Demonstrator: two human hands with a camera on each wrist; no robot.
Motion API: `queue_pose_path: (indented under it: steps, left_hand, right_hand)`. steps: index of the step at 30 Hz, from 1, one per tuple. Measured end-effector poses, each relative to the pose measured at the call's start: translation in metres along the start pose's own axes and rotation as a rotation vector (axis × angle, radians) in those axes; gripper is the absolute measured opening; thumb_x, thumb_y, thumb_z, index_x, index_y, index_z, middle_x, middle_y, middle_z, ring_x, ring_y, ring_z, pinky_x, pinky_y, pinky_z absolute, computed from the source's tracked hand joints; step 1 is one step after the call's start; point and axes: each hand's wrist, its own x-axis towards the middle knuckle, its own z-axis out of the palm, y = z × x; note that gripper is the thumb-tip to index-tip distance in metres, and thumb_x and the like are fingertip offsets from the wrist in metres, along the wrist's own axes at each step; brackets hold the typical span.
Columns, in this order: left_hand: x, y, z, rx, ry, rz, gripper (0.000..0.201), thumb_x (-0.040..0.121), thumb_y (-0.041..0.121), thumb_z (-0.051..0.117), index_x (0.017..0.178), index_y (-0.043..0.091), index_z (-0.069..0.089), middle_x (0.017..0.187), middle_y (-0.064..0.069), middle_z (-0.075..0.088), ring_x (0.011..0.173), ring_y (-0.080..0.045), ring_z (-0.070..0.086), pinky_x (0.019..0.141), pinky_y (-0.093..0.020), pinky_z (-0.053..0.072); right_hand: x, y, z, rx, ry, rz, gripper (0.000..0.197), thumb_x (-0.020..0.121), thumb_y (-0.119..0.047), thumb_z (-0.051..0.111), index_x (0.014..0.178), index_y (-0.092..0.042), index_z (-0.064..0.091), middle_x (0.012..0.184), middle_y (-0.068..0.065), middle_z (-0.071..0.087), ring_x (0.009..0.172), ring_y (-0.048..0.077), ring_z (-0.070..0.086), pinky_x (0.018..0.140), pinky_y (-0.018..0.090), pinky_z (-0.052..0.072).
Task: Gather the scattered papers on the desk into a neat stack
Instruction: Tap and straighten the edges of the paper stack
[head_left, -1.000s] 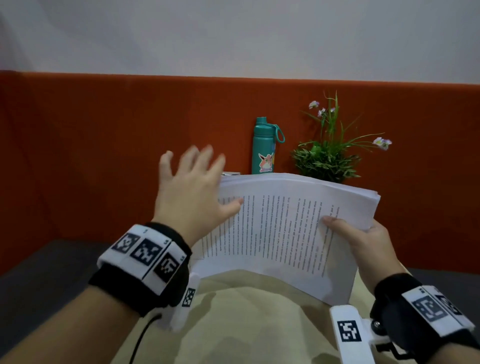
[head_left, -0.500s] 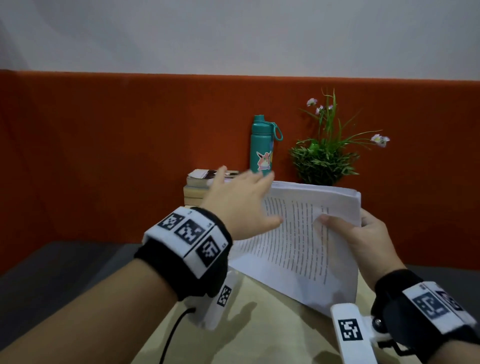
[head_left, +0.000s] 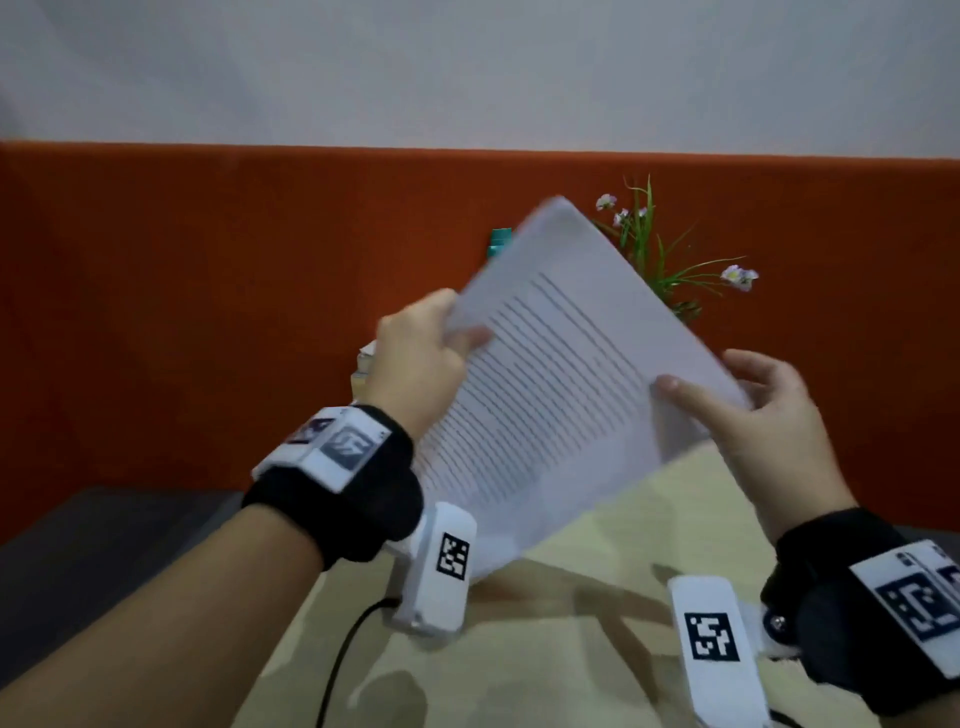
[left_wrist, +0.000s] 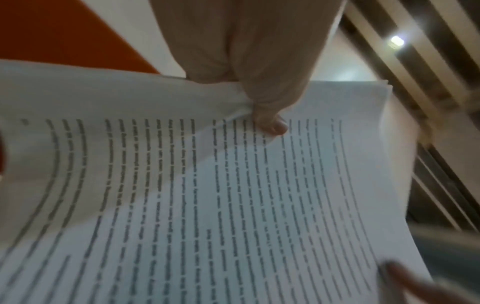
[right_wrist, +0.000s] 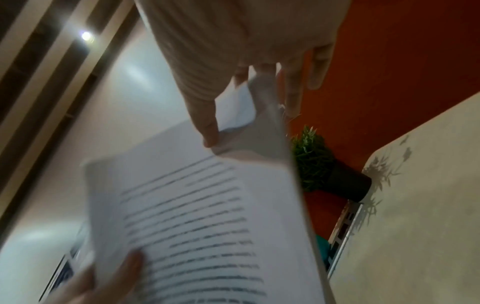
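A stack of printed white papers (head_left: 561, 374) is held up in the air above the beige desk (head_left: 571, 649), tilted like a diamond with one corner up. My left hand (head_left: 421, 364) grips its left edge, thumb on the printed face (left_wrist: 270, 123). My right hand (head_left: 748, 410) pinches the right edge, thumb on the front and fingers behind. In the right wrist view the thumb (right_wrist: 205, 123) presses near a bent corner of the papers (right_wrist: 207, 226). The lower corner of the stack hangs just above the desk.
A potted green plant with small flowers (head_left: 670, 260) stands at the back against the orange partition (head_left: 208, 312). A teal bottle (head_left: 500, 241) peeks out behind the papers. Some stacked books (head_left: 363, 364) lie behind my left hand. A black cable (head_left: 343, 660) runs over the desk's near edge.
The stack has been lifted and rotated from lying wide to standing on a corner. My left hand went from flat over the page to gripping the left edge. The right hand kept its hold.
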Motion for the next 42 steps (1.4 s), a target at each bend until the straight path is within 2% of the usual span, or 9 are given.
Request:
queue_pose_path:
  steps: [3,6,14,19,24,28,35,39,42]
  left_hand:
    - [-0.005,-0.013,-0.009,-0.264,0.108,-0.124,0.008,0.089,0.022,0.064,0.095,0.023,0.068,0.102,0.002,0.073,0.095,-0.019,0.068,0.088,-0.036,0.054]
    - [-0.016,-0.012,-0.005,-0.495,0.097,-0.207,0.012,0.091,0.017,0.063,0.092,0.029,0.066,0.104,0.002,0.074,0.099,-0.019,0.071,0.092,-0.046,0.055]
    - [-0.03,-0.01,0.001,-0.507,0.224,-0.17,0.03,0.083,0.026,0.071,0.102,0.032,0.048,0.098,0.014,0.066,0.092,-0.006,0.068,0.083,-0.035,0.058]
    - [-0.034,-0.008,0.011,-0.437,0.319,-0.245,0.016,0.074,0.045,0.062,0.084,0.047,0.05,0.102,0.002,0.067,0.1,-0.024,0.064,0.084,-0.045,0.056]
    - [-0.035,-0.001,0.006,-0.491,0.417,-0.213,0.011,0.088,0.02,0.058,0.095,0.022,0.051,0.08,0.012,0.062,0.067,0.005,0.062,0.053,-0.007,0.049]
    - [-0.05,-0.006,0.014,-0.53,0.306,-0.282,0.011,0.089,0.019,0.056,0.088,0.03,0.056,0.094,0.006,0.069,0.092,-0.016,0.068,0.075,-0.032,0.059]
    - [-0.047,-0.007,0.005,-0.443,0.382,-0.262,0.017,0.09,0.014,0.049,0.08,0.026,0.058,0.081,0.007,0.068,0.071,-0.002,0.065,0.059,-0.019,0.054]
    - [-0.064,-0.018,0.014,-0.414,0.303,-0.374,0.014,0.091,0.015,0.046,0.088,0.008,0.058,0.094,-0.012,0.068,0.09,-0.03,0.064,0.073,-0.042,0.053]
    - [-0.063,-0.016,0.014,-0.417,0.348,-0.317,0.015,0.092,0.012,0.045,0.1,0.011,0.057,0.097,-0.006,0.067,0.087,-0.023,0.064,0.068,-0.032,0.05]
  right_hand:
    - [0.006,-0.003,0.005,0.147,-0.046,0.09,0.077,0.074,-0.037,0.077,0.139,-0.02,0.04,0.125,0.002,0.057,0.108,0.014,0.057,0.083,0.023,0.045]
    - [0.002,-0.013,0.026,0.291,-0.221,0.057,0.043,0.084,-0.023,0.069,0.124,-0.013,0.06,0.114,0.001,0.071,0.086,0.008,0.07,0.061,0.011,0.051]
    - [-0.012,-0.019,0.056,0.278,-0.118,-0.118,0.022,0.087,-0.021,0.066,0.106,-0.026,0.057,0.107,-0.006,0.068,0.095,0.01,0.067,0.077,0.027,0.053]
    - [-0.019,-0.021,0.064,0.295,-0.078,-0.141,0.017,0.092,-0.015,0.055,0.099,-0.031,0.052,0.105,-0.005,0.066,0.094,0.011,0.065,0.074,0.025,0.053]
    - [-0.016,-0.024,0.058,0.275,0.097,-0.214,0.015,0.091,-0.016,0.056,0.103,-0.024,0.052,0.091,-0.014,0.062,0.079,0.0,0.06,0.057,0.003,0.044]
    - [-0.026,-0.015,0.058,0.209,0.028,-0.122,0.008,0.094,-0.02,0.047,0.098,-0.023,0.054,0.092,-0.011,0.062,0.085,0.006,0.06,0.063,0.021,0.044]
    - [-0.026,-0.027,0.058,0.223,0.031,-0.16,0.012,0.095,-0.018,0.045,0.091,-0.028,0.05,0.089,-0.013,0.061,0.081,0.003,0.058,0.065,0.022,0.045]
    - [-0.033,-0.013,0.059,0.22,-0.018,-0.086,0.015,0.095,-0.017,0.044,0.085,-0.026,0.051,0.088,-0.009,0.06,0.083,0.01,0.057,0.068,0.027,0.045]
    - [-0.03,-0.02,0.06,0.267,0.003,-0.086,0.02,0.094,-0.015,0.043,0.084,-0.03,0.052,0.095,-0.006,0.064,0.09,0.014,0.06,0.076,0.031,0.05]
